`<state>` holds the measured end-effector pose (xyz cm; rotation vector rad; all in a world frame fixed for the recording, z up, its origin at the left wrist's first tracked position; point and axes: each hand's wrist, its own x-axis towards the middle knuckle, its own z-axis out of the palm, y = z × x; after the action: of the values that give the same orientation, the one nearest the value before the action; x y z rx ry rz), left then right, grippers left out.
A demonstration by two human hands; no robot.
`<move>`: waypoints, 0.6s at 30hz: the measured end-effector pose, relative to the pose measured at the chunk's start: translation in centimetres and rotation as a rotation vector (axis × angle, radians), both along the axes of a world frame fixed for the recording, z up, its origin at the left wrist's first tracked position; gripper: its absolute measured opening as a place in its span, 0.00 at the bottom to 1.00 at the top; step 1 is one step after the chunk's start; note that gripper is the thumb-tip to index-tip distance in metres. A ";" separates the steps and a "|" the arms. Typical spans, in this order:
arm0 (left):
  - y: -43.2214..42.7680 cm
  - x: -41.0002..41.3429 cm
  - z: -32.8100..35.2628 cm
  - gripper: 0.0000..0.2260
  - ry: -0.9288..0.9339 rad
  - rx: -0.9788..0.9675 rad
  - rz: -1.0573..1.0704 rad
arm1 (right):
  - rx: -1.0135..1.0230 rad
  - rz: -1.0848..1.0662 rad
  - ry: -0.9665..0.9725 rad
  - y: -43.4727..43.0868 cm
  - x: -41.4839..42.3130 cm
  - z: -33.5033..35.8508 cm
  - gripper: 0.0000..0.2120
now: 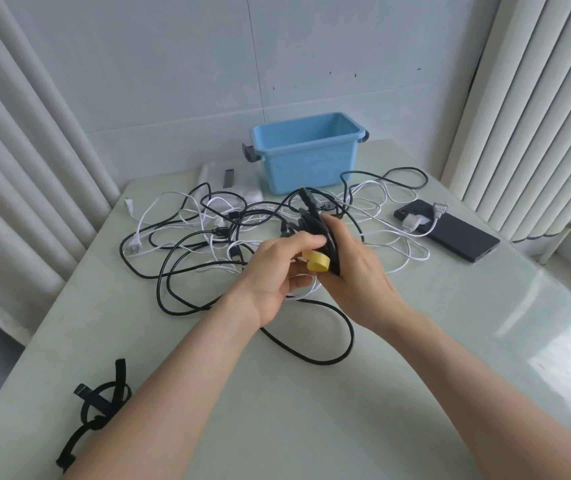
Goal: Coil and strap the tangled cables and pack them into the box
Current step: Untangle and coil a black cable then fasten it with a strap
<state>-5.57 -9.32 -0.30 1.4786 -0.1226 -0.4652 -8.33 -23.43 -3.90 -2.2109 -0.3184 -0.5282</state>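
Both hands hold a black cable bundle and a yellow strap above the tangle.

On the table, black straps lie at 7 o'clock and a clear lid at 11. The tangled cables, black and white, sprawl across the middle. The left hand pinches the yellow strap against the cable bundle. The right hand grips the bundle with its fingers closed round it. The blue box stands open at 12 o'clock, and a flat black device lies at 2.
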 end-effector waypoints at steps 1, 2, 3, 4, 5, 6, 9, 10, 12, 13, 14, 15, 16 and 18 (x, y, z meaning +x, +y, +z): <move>-0.1 -0.1 -0.2 0.09 -0.011 0.021 0.001 | -0.016 0.007 -0.007 0.1 0.1 -0.2 0.29; -0.2 -0.1 -0.3 0.13 -0.016 0.026 0.007 | -0.034 0.014 -0.006 0.1 0.2 -0.4 0.30; -0.3 -0.1 -0.4 0.16 -0.008 0.011 0.012 | -0.053 0.020 -0.001 0.2 0.2 -0.6 0.31; -0.3 -0.1 -0.4 0.17 0.007 -0.018 0.012 | -0.067 0.030 0.001 0.2 0.3 -0.7 0.33; -0.3 0.0 -0.4 0.15 0.028 -0.051 0.010 | -0.064 0.039 0.003 0.1 0.3 -0.7 0.34; -0.3 0.0 -0.4 0.12 0.057 -0.080 0.010 | -0.034 0.042 0.004 0.1 0.3 -0.6 0.35; -0.1 0.1 -0.4 0.08 0.170 -0.198 0.005 | 0.126 -0.012 -0.011 0.0 0.2 0.1 0.31; -0.1 0.1 -0.4 0.08 0.195 -0.240 0.002 | 0.160 -0.032 -0.034 0.0 0.2 0.2 0.28; -0.1 0.1 -0.4 0.07 0.226 -0.302 -0.008 | 0.208 -0.062 -0.077 -0.1 0.0 0.4 0.23; -0.1 0.1 -0.4 0.07 0.240 -0.330 -0.016 | 0.229 -0.067 -0.088 -0.1 0.0 0.5 0.23; 0.0 0.1 -0.3 0.07 0.255 -0.358 -0.024 | 0.243 -0.067 -0.099 -0.1 -0.1 0.5 0.23; 0.0 0.2 -0.3 0.07 0.269 -0.381 -0.034 | 0.247 -0.062 -0.106 -0.2 -0.1 0.5 0.23; 0.1 0.3 -0.3 0.07 0.280 -0.393 -0.040 | 0.239 -0.053 -0.111 -0.3 0.0 0.4 0.23; 0.3 0.4 -0.4 0.06 0.286 -0.389 -0.046 | 0.211 -0.024 -0.113 -0.6 0.0 0.4 0.22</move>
<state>-5.20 -9.07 -0.67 1.0190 -0.0185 -0.6459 -8.34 -24.05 -3.49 -1.9879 -0.2821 -0.6705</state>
